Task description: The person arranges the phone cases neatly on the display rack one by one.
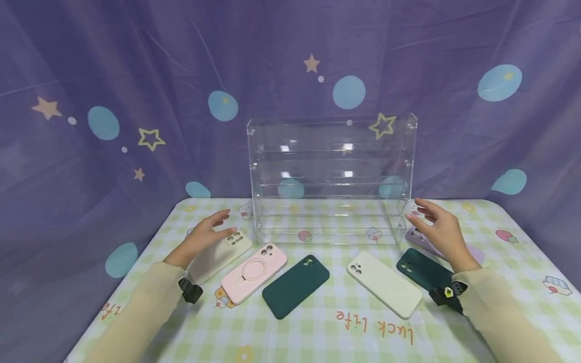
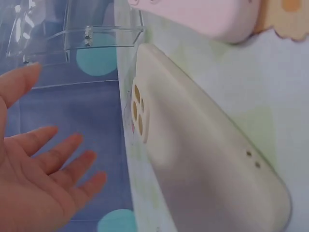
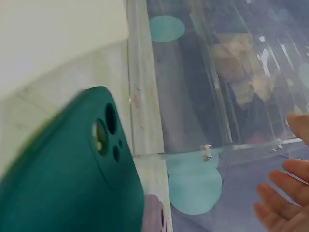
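My left hand (image 1: 204,238), fingers spread and slightly bent, hovers over the camera end of a cream phone case (image 1: 218,258); the left wrist view shows the palm (image 2: 43,183) holding nothing. Beside that case lie a pink phone case (image 1: 236,286) with a ring and a dark green phone case (image 1: 296,287). On the other side, my right hand (image 1: 441,234) is raised above a lilac phone case (image 1: 474,253), partly hidden by it. Its fingers are relaxed, with nothing in them. Nearer me are a second dark green phone case (image 1: 422,269) and an off-white phone case (image 1: 386,287).
A transparent acrylic tiered rack (image 1: 331,216) stands at the back of the table between the hands. A green-checked cloth (image 1: 290,340) with printed pictures covers the table. Behind hangs a purple curtain (image 1: 281,45) with stars and blue dots.
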Demonstrator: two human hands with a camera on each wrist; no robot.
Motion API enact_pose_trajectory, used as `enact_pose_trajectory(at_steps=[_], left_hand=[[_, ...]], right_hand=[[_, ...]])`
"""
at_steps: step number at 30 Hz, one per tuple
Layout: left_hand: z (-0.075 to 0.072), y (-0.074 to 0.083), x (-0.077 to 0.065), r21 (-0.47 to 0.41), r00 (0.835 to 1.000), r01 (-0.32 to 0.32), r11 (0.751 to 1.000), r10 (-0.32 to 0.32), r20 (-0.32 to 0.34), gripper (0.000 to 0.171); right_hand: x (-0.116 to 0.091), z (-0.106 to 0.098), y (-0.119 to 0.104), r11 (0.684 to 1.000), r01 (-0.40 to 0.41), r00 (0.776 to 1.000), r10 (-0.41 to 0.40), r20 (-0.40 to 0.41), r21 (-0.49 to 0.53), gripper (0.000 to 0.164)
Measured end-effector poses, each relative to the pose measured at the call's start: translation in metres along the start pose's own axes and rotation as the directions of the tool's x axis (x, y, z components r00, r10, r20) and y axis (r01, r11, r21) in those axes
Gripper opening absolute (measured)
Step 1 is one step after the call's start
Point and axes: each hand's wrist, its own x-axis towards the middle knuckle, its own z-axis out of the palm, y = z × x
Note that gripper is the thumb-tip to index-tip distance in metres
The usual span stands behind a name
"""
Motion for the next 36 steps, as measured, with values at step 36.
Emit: enact_pose_trajectory(at_steps=[36], left_hand=[[0.027, -0.052, 0.013, -0.371, 0.995, 0.098, 0.923, -0.103, 0.005, 0.066]], right_hand=[[0.008, 0.036, 0.0, 0.948, -0.152, 0.926, 0.235, -0.294, 0.28, 0.026]])
